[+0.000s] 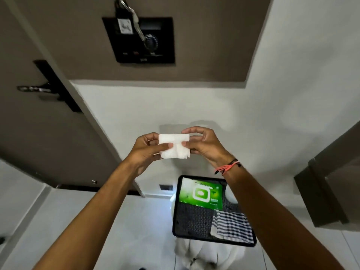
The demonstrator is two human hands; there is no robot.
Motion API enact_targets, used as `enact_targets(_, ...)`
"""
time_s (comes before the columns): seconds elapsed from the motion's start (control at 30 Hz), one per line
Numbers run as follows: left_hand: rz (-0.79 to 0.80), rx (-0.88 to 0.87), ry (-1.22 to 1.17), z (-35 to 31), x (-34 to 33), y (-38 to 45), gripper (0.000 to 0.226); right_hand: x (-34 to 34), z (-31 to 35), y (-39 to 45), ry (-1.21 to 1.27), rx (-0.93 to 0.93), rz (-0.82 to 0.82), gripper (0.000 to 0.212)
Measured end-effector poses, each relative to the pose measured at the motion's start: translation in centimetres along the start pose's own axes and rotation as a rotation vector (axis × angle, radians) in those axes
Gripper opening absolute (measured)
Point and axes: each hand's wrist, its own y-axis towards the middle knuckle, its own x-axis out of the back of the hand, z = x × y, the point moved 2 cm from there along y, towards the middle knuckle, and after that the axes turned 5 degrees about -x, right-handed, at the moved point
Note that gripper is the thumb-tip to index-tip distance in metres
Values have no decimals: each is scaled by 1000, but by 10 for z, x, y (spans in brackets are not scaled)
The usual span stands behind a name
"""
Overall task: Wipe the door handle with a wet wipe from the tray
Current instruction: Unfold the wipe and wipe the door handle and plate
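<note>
Both hands, left hand (145,148) and right hand (203,143), are pinching the folded wet wipe (174,145), unfolding it. Next it is needing carrying far left to the door handle (36,89).

My left hand (145,148) and right hand (202,143) pinching a folded white wet wipe (174,146) between them, dark tray (187,221) near right holding green wipes pack (201,193), door handle (35,88) far left

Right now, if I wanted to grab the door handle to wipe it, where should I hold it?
Wrap the wet wipe around the door handle's long lever bar, coming from the front. It juts out sideways from the dark plate, so the free end at its left is probably easiest to close a hand around.
</note>
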Motion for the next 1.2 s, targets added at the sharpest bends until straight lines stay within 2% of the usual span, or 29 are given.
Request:
enact_targets(0.13,-97,-59,-21,-28,48,-3,25,-49,20,17,38,37,9,29)
enact_targets(0.23,-148,-117,-42,-49,93,-2,23,-98,36,32,26,79,11,38)
enact_targets(0.43,-165,-174,-41,-90,191,-1,11,-201,69,67,-65,203,-103,40)
enact_targets(0.6,-265,-223,10,-117,282,-4,20,-289,86,99,-95,270,-163,44)
enact_targets(0.8,-388,-331,91,-127,345,-6,14,-354,88,139,-167,343,-210,29)
enact_targets(0.93,-532,-418,202,-138,375,4,14,-386,89,161,-327,454,-353,32)
enact_targets(1.07,-654,-487,436,-151,385,23,15,-402,89,178,-566,650,-459,37)
enact_targets(1.2,-684,-499,565,-159,388,43,18,-410,86,194,-801,881,-572,8)
